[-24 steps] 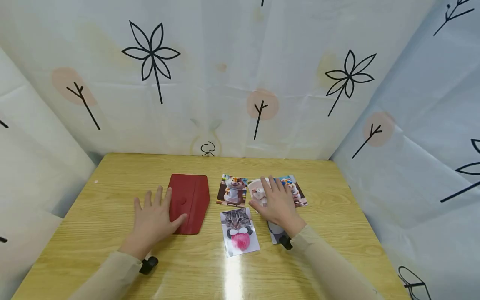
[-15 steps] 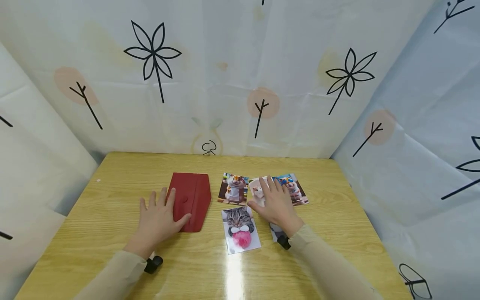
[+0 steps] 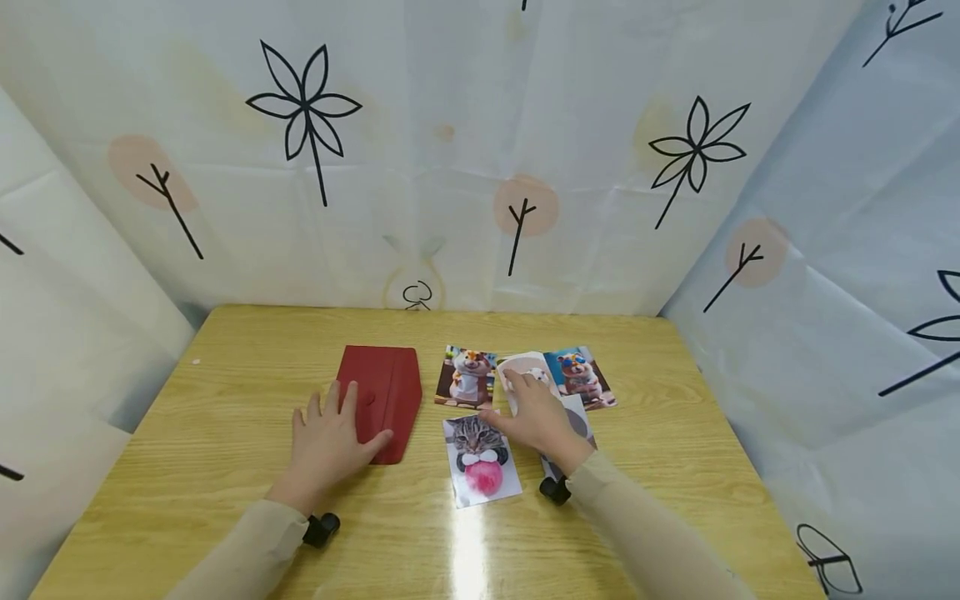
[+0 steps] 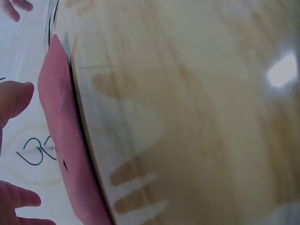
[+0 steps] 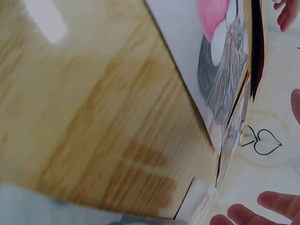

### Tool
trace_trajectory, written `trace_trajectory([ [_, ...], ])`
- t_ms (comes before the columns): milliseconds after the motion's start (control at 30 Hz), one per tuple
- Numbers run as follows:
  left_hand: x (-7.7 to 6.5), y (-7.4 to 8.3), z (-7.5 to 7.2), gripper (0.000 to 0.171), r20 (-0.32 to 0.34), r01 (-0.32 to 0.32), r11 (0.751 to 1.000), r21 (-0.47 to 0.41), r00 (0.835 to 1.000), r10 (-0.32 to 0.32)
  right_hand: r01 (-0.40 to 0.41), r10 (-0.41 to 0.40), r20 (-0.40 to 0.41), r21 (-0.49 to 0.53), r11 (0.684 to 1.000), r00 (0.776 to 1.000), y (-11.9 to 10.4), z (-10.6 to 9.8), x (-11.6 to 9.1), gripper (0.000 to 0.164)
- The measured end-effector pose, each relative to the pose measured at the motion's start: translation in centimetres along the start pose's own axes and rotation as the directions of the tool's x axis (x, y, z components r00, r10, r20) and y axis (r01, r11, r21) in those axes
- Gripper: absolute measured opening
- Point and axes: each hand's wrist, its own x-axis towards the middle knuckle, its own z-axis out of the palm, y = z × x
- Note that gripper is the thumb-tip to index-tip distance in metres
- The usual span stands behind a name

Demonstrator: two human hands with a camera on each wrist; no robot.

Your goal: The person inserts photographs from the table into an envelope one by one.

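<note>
My left hand (image 3: 330, 442) hovers over the lower left of a red envelope-shaped folder (image 3: 397, 375), fingers spread. In the left wrist view the thumb (image 4: 16, 98) stands apart from the red folder (image 4: 65, 117). My right hand (image 3: 540, 421) is above the photo cards, its fingers slightly bent and holding nothing. Beneath it lie a card with a white animal (image 3: 517, 364) and a greyish card (image 3: 577, 412), both partly hidden. Left of it are a hamster card (image 3: 467, 379) and a cat card with a pink ball (image 3: 480, 467). A blue-hatted hamster card (image 3: 581, 379) lies beyond.
All of it lies on a glossy wood-grain table (image 3: 225, 400), which shows bright reflections. White patterned curtains (image 3: 450, 167) enclose the back and sides. A black camera strap sits on each wrist, under beige sleeves (image 3: 652, 525).
My right hand has drawn left and towards me, its fingers bending, which uncovers more of the blue-hatted hamster and greyish cards. The left hand has shifted slightly right over the folder.
</note>
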Motion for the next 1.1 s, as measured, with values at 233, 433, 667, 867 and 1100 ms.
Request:
trace_trajectory([
  [233, 0.1, -0.1, 0.5, 0.105, 0.028, 0.035, 0.999, -0.041, 0.999, -0.034, -0.03, 0.028, 0.041, 0.037, 0.999, 0.999, -0.3, 0.7, 0.2, 0.089],
  [433, 0.2, -0.2, 0.8, 0.106, 0.03, 0.07, 0.996, -0.055, 0.997, -0.068, -0.024, 0.022, 0.073, 0.033, 0.999, 0.997, -0.4, 0.9, 0.3, 0.085],
  [667, 0.5, -0.1, 0.6, 0.111, 0.033, 0.106, 0.994, -0.04, 0.994, -0.104, -0.017, 0.014, 0.1, 0.028, 0.999, 0.995, -0.3, 1.1, 0.4, 0.085],
  [867, 0.7, -0.1, 0.4, 0.114, 0.055, 0.107, 0.994, -0.025, 0.993, -0.106, -0.01, 0.011, 0.107, -0.002, 1.0, 0.994, -0.2, 1.5, 0.4, 0.083],
  [1100, 0.9, -0.2, -0.4, 0.114, 0.102, 0.128, 0.991, -0.037, 0.987, -0.124, -0.002, 0.006, 0.106, -0.039, 0.999, 0.994, -0.1, 1.8, 0.4, 0.07],
])
